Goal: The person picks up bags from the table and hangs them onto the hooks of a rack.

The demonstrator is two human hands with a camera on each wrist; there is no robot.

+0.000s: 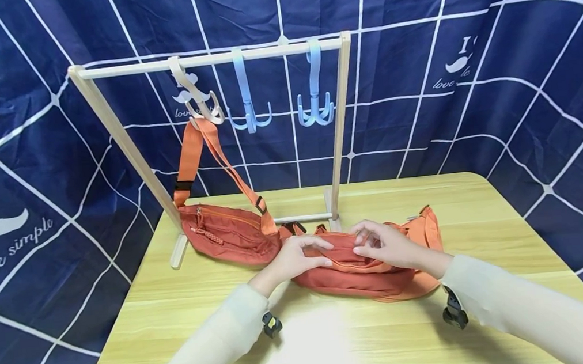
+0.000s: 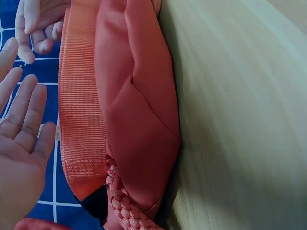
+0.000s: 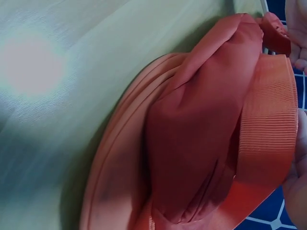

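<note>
Far out to the left of the left hand I see a blue curtain point(image 1: 30, 112) with white lines. Nearer, still left of that hand and beyond it, stands a wooden rack point(image 1: 124, 144). From the beige hook point(image 1: 192, 89) on its bar hangs a red bag point(image 1: 228, 234) by an orange strap point(image 1: 190, 156), with the bag's body down just left of the left wrist. Two blue hooks, the first point(image 1: 244, 88) and the second point(image 1: 315, 76), hang higher and farther back than both hands.

I read the left hand point(image 1: 300, 256) as released: its fingers are loosely bent and grasp nothing. In its wrist view the palm is apart from the orange webbing point(image 2: 82, 96), and a braided cord point(image 2: 128, 211) lies at that end of the second bag.

That second red bag point(image 1: 352, 283) lies on the table below and between the two hands, its front bulging toward the person.

The right hand point(image 1: 388, 246) is released too, fingers loosely curved with nothing in them; I cannot tell whether it brushes the webbing beside it. Just right of it an orange end piece point(image 1: 423, 228) sticks up, and farther right the pale wooden table point(image 1: 499, 233) runs to the curtain
</note>
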